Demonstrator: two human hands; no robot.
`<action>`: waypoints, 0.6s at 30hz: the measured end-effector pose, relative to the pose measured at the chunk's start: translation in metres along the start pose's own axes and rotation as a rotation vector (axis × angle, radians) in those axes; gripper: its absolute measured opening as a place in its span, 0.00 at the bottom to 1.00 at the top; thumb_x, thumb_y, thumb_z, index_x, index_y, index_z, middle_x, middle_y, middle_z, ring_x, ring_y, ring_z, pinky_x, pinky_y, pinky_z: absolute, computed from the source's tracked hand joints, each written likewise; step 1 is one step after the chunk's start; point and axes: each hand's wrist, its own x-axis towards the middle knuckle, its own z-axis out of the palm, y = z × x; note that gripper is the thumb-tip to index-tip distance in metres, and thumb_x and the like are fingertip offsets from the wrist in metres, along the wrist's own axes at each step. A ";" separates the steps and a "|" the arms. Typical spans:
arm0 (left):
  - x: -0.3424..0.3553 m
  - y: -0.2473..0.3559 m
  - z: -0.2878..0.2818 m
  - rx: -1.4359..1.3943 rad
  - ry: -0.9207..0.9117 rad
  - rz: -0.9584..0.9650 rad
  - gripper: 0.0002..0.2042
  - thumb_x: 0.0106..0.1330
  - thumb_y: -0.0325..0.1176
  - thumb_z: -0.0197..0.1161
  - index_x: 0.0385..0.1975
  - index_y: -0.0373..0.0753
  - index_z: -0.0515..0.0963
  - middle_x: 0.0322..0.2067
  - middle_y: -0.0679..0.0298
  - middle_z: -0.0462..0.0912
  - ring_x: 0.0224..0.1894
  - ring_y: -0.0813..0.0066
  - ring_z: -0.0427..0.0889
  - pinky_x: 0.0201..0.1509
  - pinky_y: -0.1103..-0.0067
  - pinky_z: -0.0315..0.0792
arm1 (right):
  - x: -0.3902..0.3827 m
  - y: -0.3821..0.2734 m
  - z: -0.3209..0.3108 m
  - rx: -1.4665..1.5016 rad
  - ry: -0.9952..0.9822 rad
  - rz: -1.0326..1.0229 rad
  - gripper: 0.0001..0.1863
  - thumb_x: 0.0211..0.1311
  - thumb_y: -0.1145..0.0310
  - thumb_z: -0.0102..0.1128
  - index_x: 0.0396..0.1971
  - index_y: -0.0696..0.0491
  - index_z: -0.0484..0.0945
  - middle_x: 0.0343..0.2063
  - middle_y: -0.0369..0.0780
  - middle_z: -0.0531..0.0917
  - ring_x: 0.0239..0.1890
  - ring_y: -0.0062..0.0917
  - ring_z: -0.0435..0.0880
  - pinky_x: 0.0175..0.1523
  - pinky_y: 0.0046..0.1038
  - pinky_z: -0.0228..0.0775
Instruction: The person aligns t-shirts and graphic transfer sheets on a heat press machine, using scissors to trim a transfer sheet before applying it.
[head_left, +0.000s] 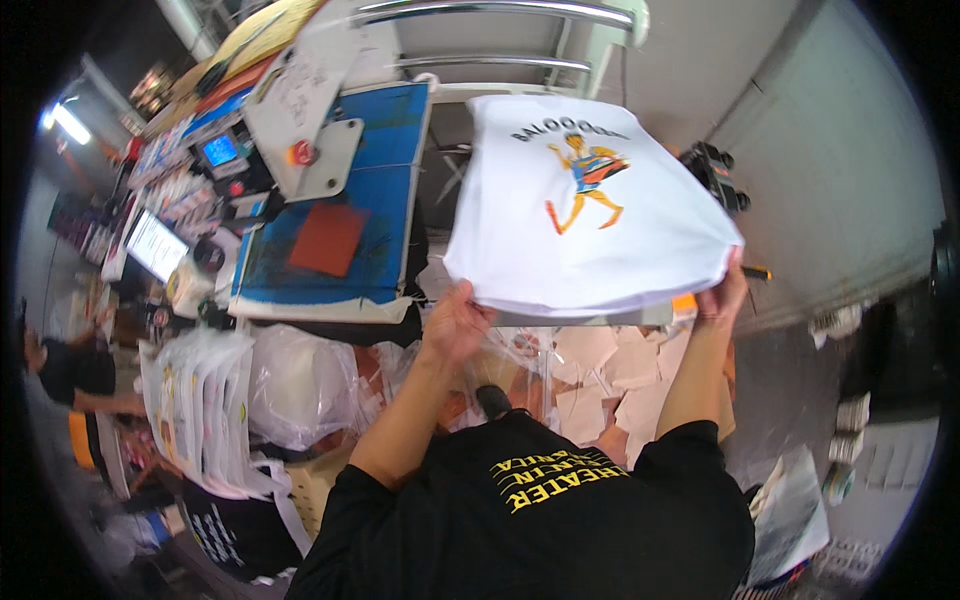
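A white shirt point(560, 265) with a colourful running figure point(588, 185) and dark lettering printed on it lies spread out in front of me. My left hand point(460, 322) grips its near left corner between thumb and fingers. At the near right corner, my right hand point(722, 292) is closed on the edge, with some fingers hidden by the fabric. Between the hands, the near edge hangs in a soft curve. Beneath it shows a strip of pale board edge; the rest of the support is covered.
To the left stands a blue-topped press table point(385, 140) with a reddish-brown square point(330, 240) and a small control screen point(219, 150). Metal rails point(490, 10) run behind the shirt. Pale paper sheets point(590, 375) lie below; plastic-wrapped goods point(300, 380) sit lower left. A person point(75, 375) is far left.
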 end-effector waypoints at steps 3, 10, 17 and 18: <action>-0.074 0.013 0.020 -0.150 -0.271 -0.020 0.25 0.64 0.30 0.61 0.61 0.33 0.67 0.57 0.54 0.77 0.62 0.60 0.75 0.70 0.63 0.66 | 0.050 -0.032 0.058 -0.051 -0.574 -0.078 0.29 0.70 0.53 0.52 0.60 0.62 0.71 0.58 0.50 0.76 0.60 0.39 0.75 0.65 0.42 0.69; -0.320 -0.041 -0.031 -0.064 -0.243 0.524 0.26 0.69 0.44 0.62 0.57 0.29 0.70 0.51 0.51 0.80 0.54 0.57 0.81 0.60 0.58 0.74 | -0.003 0.043 0.395 -0.367 -1.010 0.001 0.29 0.69 0.58 0.53 0.62 0.62 0.68 0.63 0.51 0.70 0.66 0.38 0.67 0.72 0.42 0.56; -0.661 -0.247 0.005 -0.101 1.425 1.400 0.14 0.71 0.42 0.58 0.47 0.38 0.76 0.43 0.62 0.80 0.46 0.69 0.80 0.55 0.68 0.75 | -0.381 0.053 0.564 0.185 -2.074 0.419 0.30 0.65 0.60 0.58 0.63 0.61 0.66 0.63 0.51 0.69 0.67 0.41 0.64 0.74 0.46 0.51; -0.718 -0.287 -0.011 0.186 1.514 1.782 0.14 0.72 0.42 0.56 0.48 0.38 0.75 0.43 0.63 0.79 0.46 0.69 0.79 0.56 0.68 0.73 | -0.440 0.039 0.580 0.298 -2.193 0.478 0.31 0.65 0.60 0.59 0.63 0.61 0.66 0.64 0.51 0.69 0.67 0.41 0.63 0.74 0.46 0.51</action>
